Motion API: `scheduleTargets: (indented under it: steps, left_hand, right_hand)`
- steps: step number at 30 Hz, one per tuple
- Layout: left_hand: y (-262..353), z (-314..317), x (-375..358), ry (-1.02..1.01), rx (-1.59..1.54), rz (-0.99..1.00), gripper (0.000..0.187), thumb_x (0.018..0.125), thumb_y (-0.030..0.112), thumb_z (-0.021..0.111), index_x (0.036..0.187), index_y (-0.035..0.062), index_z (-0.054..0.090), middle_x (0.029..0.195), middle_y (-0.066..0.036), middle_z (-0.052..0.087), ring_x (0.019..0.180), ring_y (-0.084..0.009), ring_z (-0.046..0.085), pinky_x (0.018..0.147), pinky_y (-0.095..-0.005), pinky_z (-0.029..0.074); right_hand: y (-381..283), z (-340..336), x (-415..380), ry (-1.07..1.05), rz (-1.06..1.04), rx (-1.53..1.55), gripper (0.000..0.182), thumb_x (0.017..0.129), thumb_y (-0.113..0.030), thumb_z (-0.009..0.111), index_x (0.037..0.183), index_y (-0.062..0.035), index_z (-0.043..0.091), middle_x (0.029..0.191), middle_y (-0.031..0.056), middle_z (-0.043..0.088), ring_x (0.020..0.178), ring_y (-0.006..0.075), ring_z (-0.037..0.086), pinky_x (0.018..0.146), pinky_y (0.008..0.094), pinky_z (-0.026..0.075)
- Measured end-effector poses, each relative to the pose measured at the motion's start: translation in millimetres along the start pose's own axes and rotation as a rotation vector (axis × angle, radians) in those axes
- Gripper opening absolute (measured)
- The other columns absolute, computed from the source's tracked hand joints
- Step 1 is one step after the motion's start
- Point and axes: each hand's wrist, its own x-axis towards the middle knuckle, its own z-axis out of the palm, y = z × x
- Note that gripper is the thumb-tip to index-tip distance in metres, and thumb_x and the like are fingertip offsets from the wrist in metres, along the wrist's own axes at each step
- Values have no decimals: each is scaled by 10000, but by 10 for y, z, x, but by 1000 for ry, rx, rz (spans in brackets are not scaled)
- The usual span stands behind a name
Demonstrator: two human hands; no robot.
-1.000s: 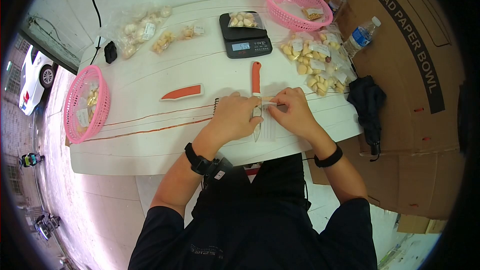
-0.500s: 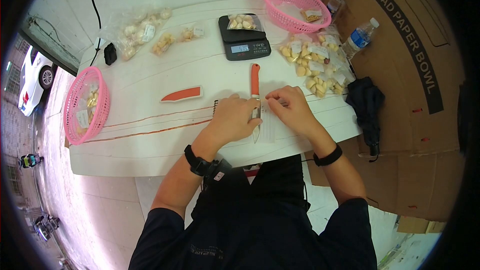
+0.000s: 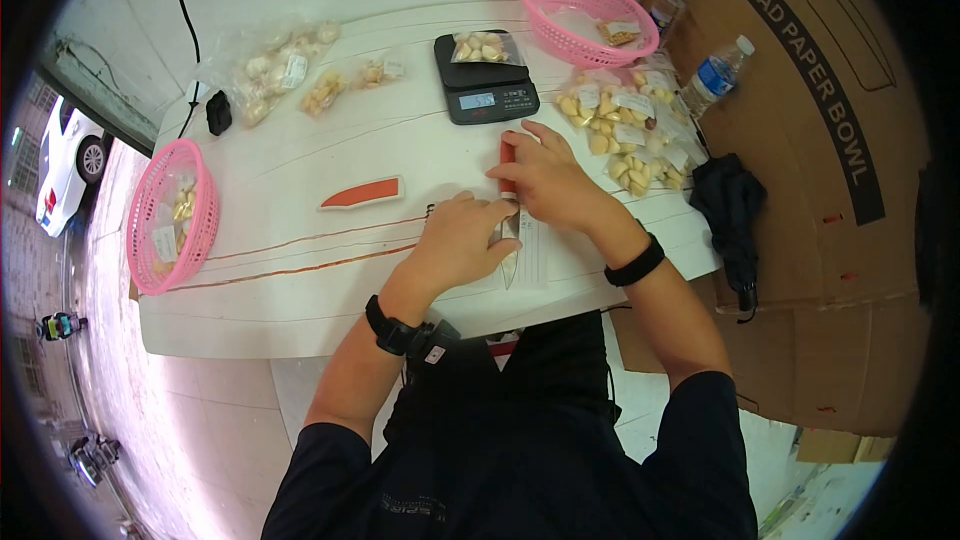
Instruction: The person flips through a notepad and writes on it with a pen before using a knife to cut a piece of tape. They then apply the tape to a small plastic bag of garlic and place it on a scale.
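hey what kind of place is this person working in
Probably a makeshift packing or weighing station near a street. A digital scale holds a small bag; labelled bags of garlic cloves and pink baskets sit on the white table, beside cardboard boxes.

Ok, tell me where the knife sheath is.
The sheath lies flat on the white table in the head view, left of the left hand, between it and the pink basket.

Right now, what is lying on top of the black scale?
On the black scale lies a small clear bag of garlic cloves. The bag covers part of the platform; the display below stays visible.
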Motion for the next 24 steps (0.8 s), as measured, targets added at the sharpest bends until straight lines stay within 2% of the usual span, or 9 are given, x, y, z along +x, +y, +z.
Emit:
scheduleTargets:
  steps: [6, 8, 9, 11, 13, 14, 16, 19, 24]
  left_hand:
    - [21, -65, -5, 39, -68, 7, 396, 825, 221, 757, 1185, 80, 666, 828, -124, 690, 838, -345, 619, 776, -458, 482]
    - [40, -104, 9, -7, -156, -94, 399, 832, 213, 748, 1196, 66, 675, 814, -143, 686, 784, -360, 625, 774, -464, 486]
    - [23, -100, 16, -6, -156, -94, 399, 832, 213, 748, 1196, 66, 675, 814, -143, 686, 784, -360, 625, 774, -464, 486]
    - [-24, -86, 25, 330, -123, 128, 358, 838, 209, 759, 1169, 79, 716, 681, -98, 572, 609, -263, 512, 669, -399, 435]
    - [31, -168, 2, 402, -146, 125, 334, 838, 181, 758, 1154, 76, 722, 657, -73, 517, 598, -234, 476, 645, -380, 410]
    - [49, -194, -9, 475, -168, 118, 311, 839, 153, 757, 1139, 74, 728, 633, -49, 463, 588, -205, 440, 621, -362, 385]
    - [25, -167, -10, 575, -168, 140, 287, 835, 126, 757, 1115, 71, 728, 628, -31, 416, 591, -188, 414, 614, -346, 362]
    - [8, -134, -21, 737, -156, 161, 230, 824, 84, 758, 1050, 69, 718, 628, -8, 378, 606, -172, 396, 613, -326, 341]
    - [43, -141, 17, 803, -84, 148, 183, 803, 65, 763, 959, 70, 669, 661, -13, 421, 654, -181, 426, 639, -333, 352]
  right_hand:
    - [126, -132, 10, 12, -47, -107, 295, 697, -92, 810, 978, -133, 729, 1316, 121, 598, 1350, 406, 449, 1096, 485, 397]
    - [179, -164, -21, 25, -58, -120, 265, 697, -98, 814, 943, -122, 716, 1301, 119, 610, 1346, 407, 457, 1093, 481, 400]
    - [160, -230, -29, 16, -48, -105, 229, 709, -93, 804, 908, -107, 692, 1253, 113, 637, 1328, 377, 482, 1073, 466, 411]
    - [118, -363, -47, 8, -37, -92, 198, 720, -88, 795, 873, -93, 669, 1205, 106, 664, 1310, 347, 507, 1053, 450, 421]
    - [23, -547, -57, -196, 182, -31, 170, 766, -62, 757, 876, -59, 627, 1085, 103, 697, 1139, 294, 627, 940, 422, 480]
    - [7, -588, -92, -197, 182, -32, 170, 766, -62, 757, 876, -59, 627, 1085, 103, 697, 1139, 294, 627, 940, 422, 480]
    - [6, -664, -218, -66, 326, 175, 138, 825, -87, 712, 882, -62, 588, 898, 110, 692, 894, 325, 676, 753, 434, 502]
    - [-22, -750, -430, 75, 335, 157, 159, 830, -72, 695, 943, -47, 585, 866, 134, 656, 796, 346, 673, 680, 424, 507]
    - [-203, -681, -867, 66, 272, 235, 202, 803, -48, 680, 980, -34, 583, 875, 158, 635, 831, 358, 651, 729, 434, 501]
